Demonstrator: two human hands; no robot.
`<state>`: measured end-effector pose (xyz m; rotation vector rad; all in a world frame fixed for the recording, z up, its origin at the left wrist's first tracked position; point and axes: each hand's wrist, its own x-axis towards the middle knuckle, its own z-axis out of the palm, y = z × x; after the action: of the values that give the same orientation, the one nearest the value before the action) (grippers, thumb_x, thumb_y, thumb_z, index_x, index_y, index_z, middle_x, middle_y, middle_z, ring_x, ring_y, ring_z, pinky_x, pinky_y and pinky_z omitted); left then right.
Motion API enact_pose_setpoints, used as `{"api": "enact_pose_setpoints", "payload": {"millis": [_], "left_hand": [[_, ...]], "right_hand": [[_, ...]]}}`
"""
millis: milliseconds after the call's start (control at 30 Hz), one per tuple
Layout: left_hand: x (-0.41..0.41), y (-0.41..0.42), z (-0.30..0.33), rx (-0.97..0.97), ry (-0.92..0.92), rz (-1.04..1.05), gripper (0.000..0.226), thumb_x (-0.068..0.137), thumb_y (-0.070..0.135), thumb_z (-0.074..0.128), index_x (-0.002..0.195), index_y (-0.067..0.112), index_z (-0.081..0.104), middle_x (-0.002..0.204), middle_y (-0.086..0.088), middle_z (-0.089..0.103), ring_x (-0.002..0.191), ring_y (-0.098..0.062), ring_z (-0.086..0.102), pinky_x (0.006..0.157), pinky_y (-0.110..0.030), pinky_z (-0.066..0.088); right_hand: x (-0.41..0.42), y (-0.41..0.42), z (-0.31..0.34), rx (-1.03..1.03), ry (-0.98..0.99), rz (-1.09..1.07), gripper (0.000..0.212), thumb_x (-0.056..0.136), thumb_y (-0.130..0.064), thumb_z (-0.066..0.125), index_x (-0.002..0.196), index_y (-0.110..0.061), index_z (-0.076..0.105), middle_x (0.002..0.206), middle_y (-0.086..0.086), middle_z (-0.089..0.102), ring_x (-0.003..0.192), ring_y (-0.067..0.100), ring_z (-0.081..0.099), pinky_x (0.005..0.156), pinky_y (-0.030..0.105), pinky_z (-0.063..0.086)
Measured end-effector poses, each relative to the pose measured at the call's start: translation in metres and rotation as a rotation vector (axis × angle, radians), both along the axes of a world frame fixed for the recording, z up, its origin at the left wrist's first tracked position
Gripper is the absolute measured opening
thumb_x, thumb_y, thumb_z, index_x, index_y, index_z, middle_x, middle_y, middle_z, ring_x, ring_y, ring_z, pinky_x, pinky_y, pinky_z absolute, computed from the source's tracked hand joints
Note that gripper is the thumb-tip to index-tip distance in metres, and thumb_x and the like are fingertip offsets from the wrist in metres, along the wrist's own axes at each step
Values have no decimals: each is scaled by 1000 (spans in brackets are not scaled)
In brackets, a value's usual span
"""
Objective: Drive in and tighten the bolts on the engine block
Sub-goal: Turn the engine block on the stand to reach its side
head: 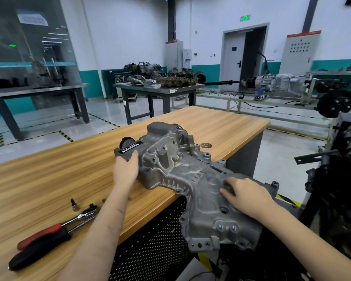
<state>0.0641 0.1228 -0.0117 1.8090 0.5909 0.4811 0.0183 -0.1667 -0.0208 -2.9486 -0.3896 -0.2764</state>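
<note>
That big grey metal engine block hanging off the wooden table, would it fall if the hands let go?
Probably heavy: the grey cast-metal engine block looks thick and solid. It may tip, since much of it overhangs the wooden table edge. The left hand and right hand both rest on it.

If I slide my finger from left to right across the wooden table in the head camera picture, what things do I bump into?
Black-handled tool → red-handled ratchet → small socket → left hand → engine block → right hand.
</note>
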Motion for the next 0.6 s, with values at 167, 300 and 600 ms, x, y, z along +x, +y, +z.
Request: {"api": "enact_pose_setpoints", "payload": {"millis": [167, 300, 600], "left_hand": [[26, -19, 6, 183, 211, -60, 69, 91, 53, 41, 143, 8, 28, 149, -20, 22, 136, -38, 17, 111, -46, 20], [25, -15, -2, 232, 231, -86, 67, 91, 55, 38, 139, 7, 37, 148, -20, 27, 137, -36, 18, 112, -41, 19], [23, 8, -4, -803, -28, -100, 35, 90, 32, 56, 117, 11, 57, 115, -9, 63, 103, -26, 59, 98, -43, 44]], "right_hand": [[3, -5, 6, 11, 73, 29, 30, 94, -37, 45, 110, -16, 57, 113, 5, 63, 106, 25, 57, 82, 33, 48], [3, -6, 6, 3, 75, 59, 30, 93, -36, 46, 110, -14, 58, 111, 6, 64, 104, 25, 58, 81, 34, 48], [26, -2, 39, 140, -20, -1, 31, 91, -39, 48, 103, -15, 62, 97, 10, 67, 92, 29, 61, 71, 33, 47]]}}
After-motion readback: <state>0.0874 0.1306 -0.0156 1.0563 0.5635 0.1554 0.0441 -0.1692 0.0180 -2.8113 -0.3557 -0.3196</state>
